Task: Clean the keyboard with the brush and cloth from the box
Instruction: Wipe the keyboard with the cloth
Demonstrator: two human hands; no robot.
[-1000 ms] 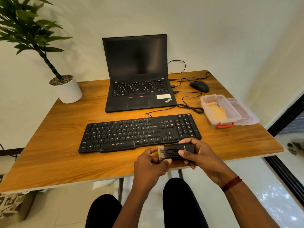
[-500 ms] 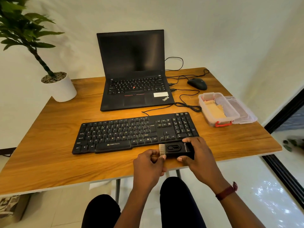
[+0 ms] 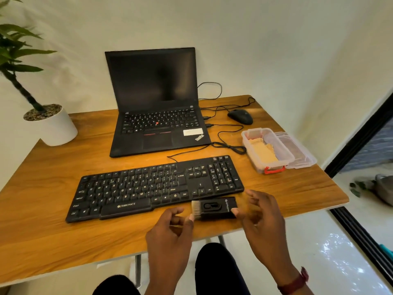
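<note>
A wooden table (image 3: 53,241) stands against a pale wall, and the person sits at its near edge. The right hand (image 3: 263,222) is motion-blurred, its fingers spread and only the thumb tip against the right end of the brush (image 3: 214,208); I cannot tell whether it truly grips it. The left hand (image 3: 168,233) hangs loosely curled and holds nothing, its thumb tip at the pale bristles (image 3: 196,209), which point left. The brush sits just in front of the keyboard (image 3: 136,190), near the arrow keys; whether it rests on the wood is unclear. Further right the box (image 3: 252,156) stands open with the cloth (image 3: 263,153) inside, its lid (image 3: 297,150) beside it. The step in hand looks like readying the brush. Next it needs a firm grip on the black body and bristles turned down onto the keys.
</note>
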